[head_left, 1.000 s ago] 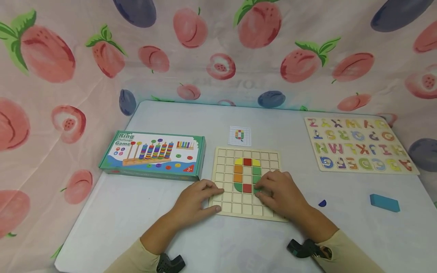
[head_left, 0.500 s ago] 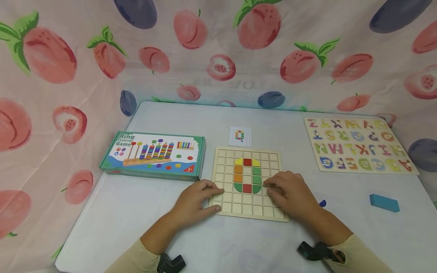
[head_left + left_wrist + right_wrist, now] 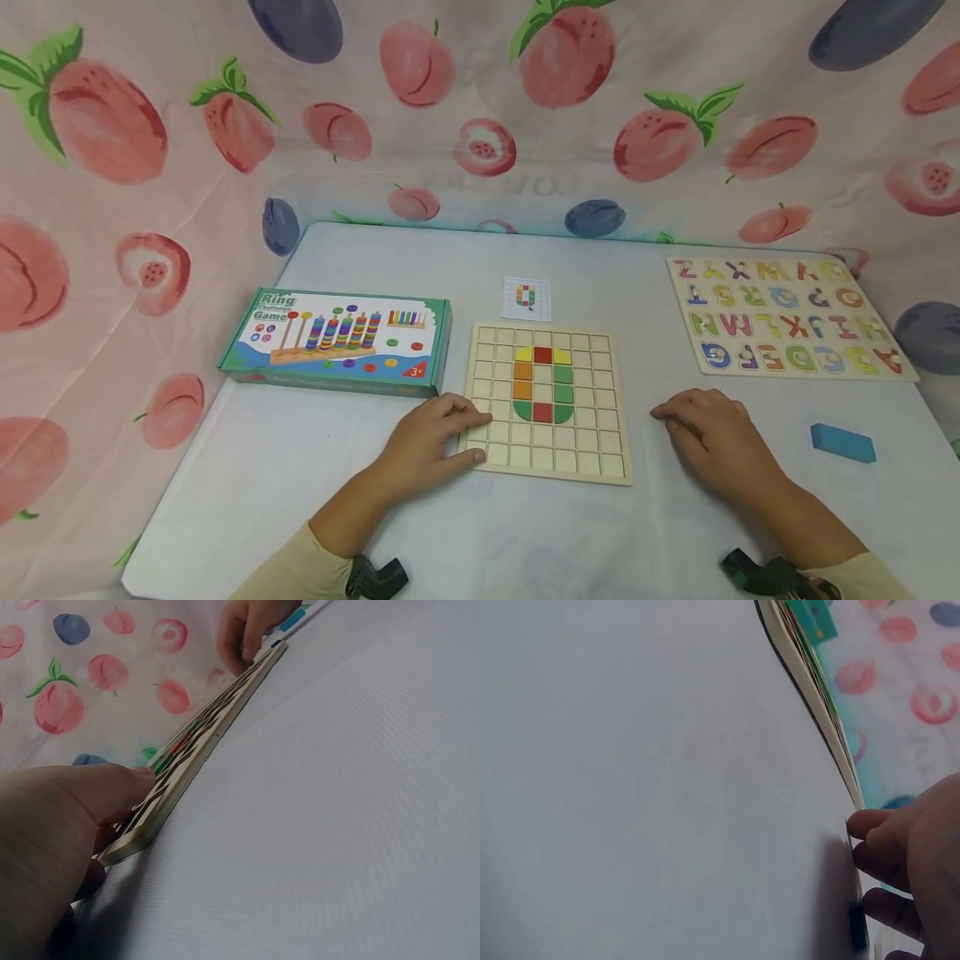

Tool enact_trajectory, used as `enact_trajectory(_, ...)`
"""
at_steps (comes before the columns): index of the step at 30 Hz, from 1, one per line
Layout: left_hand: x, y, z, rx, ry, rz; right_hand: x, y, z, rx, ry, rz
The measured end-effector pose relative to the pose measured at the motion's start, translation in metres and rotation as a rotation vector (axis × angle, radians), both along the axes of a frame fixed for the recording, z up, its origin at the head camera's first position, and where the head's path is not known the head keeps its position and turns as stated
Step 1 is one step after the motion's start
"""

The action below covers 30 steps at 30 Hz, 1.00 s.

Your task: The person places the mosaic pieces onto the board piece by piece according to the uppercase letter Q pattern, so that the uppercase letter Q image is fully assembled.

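Note:
A wooden grid board (image 3: 517, 457) lies flat mid-table, with red, yellow, orange and green pieces (image 3: 563, 375) forming a ring in its squares. My left hand (image 3: 427, 442) rests at its left edge, thumb and index fingertip on the board; in the left wrist view the thumb (image 3: 112, 787) reaches over its corner. My right hand (image 3: 716, 437) is over the table to the right of the board, fingers loosely bent, nothing visible between them. A small dark blue piece (image 3: 857, 928) shows by its fingers in the right wrist view; the hand hides it in the head view.
Behind the board lies a printed pattern card (image 3: 527, 299). A Ring Challenge Game box (image 3: 337, 342) sits at the left, an alphabet board (image 3: 795, 321) at the back right. The teal block (image 3: 843, 442) is right of my right hand.
My right hand has left the board's lower right green piece, now in full view, and moved right over where the dark blue piece was. The left hand has stayed at the board's edge.

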<state>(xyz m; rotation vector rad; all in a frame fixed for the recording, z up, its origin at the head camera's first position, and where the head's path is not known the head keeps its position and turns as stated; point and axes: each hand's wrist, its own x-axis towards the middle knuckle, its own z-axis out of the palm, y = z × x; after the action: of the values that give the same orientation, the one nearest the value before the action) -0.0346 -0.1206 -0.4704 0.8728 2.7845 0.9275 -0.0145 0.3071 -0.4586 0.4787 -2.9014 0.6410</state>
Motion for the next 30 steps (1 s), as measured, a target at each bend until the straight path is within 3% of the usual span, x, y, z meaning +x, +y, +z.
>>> enact_trajectory(5,0.003,-0.003,-0.001,-0.003,-0.001,0.025,0.010,0.020,-0.003,-0.009,-0.048,-0.075)
enact_trajectory(12,0.012,-0.012,-0.007,0.019,-0.008,0.086,0.020,0.030,-0.007,-0.044,-0.108,-0.096)
enact_trajectory(16,0.010,-0.012,-0.007,0.036,0.007,0.066,0.035,0.033,-0.007,-0.048,-0.131,-0.139)
enact_trajectory(21,0.005,-0.009,-0.005,0.037,0.026,0.025,0.053,0.026,-0.008,-0.018,-0.172,-0.254)
enact_trajectory(26,0.002,-0.004,-0.003,0.031,0.016,0.006,0.056,0.010,-0.006,-0.051,-0.144,-0.317)
enact_trajectory(30,0.001,-0.001,-0.001,0.019,-0.001,0.002,0.052,-0.008,-0.002,-0.122,-0.069,-0.281)
